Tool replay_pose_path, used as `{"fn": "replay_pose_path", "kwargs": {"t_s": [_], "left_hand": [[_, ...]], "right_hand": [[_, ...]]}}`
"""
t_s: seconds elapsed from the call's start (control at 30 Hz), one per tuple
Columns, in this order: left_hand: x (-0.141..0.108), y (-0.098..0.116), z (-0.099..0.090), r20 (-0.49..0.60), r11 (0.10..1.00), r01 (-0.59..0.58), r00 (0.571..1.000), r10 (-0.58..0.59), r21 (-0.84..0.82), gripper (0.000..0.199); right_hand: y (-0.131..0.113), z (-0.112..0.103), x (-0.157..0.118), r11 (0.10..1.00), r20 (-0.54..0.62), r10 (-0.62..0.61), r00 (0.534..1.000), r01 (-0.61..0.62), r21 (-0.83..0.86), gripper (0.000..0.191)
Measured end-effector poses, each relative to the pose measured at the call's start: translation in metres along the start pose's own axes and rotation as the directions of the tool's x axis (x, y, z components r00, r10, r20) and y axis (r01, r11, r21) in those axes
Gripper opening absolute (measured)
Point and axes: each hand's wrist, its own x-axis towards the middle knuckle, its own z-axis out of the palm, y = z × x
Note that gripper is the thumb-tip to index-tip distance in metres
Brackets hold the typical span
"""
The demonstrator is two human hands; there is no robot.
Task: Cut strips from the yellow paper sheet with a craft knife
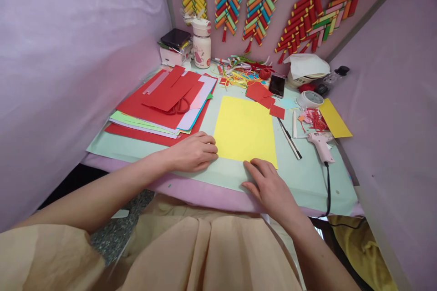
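A sheet of yellow paper (245, 129) lies flat on the pale green tabletop in front of me. At its lower left corner is my left hand (196, 151), fingers curled together against the paper's edge; the fingertips are partly hidden. My right hand (268, 185) rests at the sheet's lower edge, towards the right corner. Its fingertips touch the paper, and the thumb stands apart from the fingers. To the left is a stack of coloured paper (146, 122), with red strips and red-handled scissors (182, 106) on top.
Right of the yellow sheet lie a black-and-white pen (290, 140), a pink glue gun (321, 145) with a black cord, and a tape roll (310, 98). Behind are paper scraps (239, 75), a phone (276, 86) and a white bottle (201, 47). Paper firecracker strings (225, 7) hang at the back.
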Motion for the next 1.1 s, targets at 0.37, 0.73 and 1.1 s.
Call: {"fn": "replay_pose_path", "kwargs": {"t_s": [0.37, 0.73, 1.1], "left_hand": [[-0.026, -0.004, -0.01, -0.075, 0.998, 0.019, 0.997, -0.014, 0.064, 0.02], [0.024, 0.063, 0.036, -0.069, 0.979, 0.153, 0.984, -0.163, -0.132, 0.031], [0.036, 0.057, 0.034, 0.086, 0.978, 0.197, 0.978, -0.192, -0.061, 0.032]], "right_hand": [[-0.001, 0.001, 0.001, 0.999, -0.003, -0.017, 1.0, 0.017, -0.036, 0.042], [0.024, -0.009, -0.006, 0.995, -0.224, -0.103, 0.969, 0.103, -0.015, 0.03], [0.031, -0.012, 0.011, 0.976, -0.078, -0.219, 0.973, 0.219, -0.015, 0.03]]}}
